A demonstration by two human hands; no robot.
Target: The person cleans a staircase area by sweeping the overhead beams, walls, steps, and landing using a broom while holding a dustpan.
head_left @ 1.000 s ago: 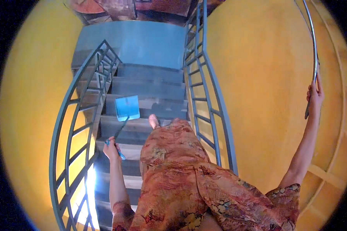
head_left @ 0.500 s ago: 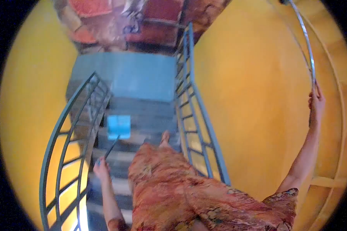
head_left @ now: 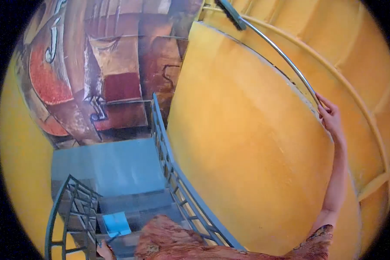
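Note:
My right hand (head_left: 329, 113) is raised at the right, closed round the lower part of a long metal pole (head_left: 286, 56). A dark brush head (head_left: 232, 16) at the pole's far end is up near the top of the yellow wall. Low at the left, my left hand (head_left: 105, 250) grips the handle of a blue dustpan (head_left: 116, 223), which hangs over the stairs beside the left railing. The lower part of this hand is cut off by the frame's edge.
Grey stairs (head_left: 134, 203) lead down to a blue-grey landing (head_left: 123, 167). Metal railings stand on the left (head_left: 52, 221) and right (head_left: 184, 186). A painted mural (head_left: 117, 73) covers the far wall. The yellow wall (head_left: 251, 143) rises at the right.
The view has tilted up and turned right, so stairs and dustpan sit lower in it. The brush head has come into full view, and the pole now slants up to the left.

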